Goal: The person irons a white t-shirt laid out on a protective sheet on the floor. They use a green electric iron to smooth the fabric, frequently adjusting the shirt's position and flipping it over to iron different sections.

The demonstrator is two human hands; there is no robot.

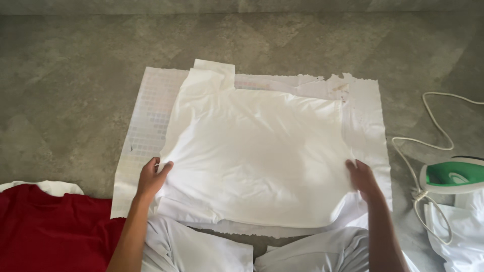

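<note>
A white garment (257,151) lies spread flat on a pale sheet with a faded grid pattern (146,121), which rests on the grey floor. My left hand (151,176) grips the garment's left edge, thumb on top. On the opposite side, my right hand (362,179) presses down on the right edge with its fingers close together. One sleeve or flap of the garment (214,73) sticks out at the far top. My knees in white trousers (201,249) show at the bottom.
A green and white clothes iron (452,175) stands on the floor at the right, its white cord (433,141) looping beside it. More white cloth (461,226) lies below the iron. A red garment (50,226) lies at the lower left.
</note>
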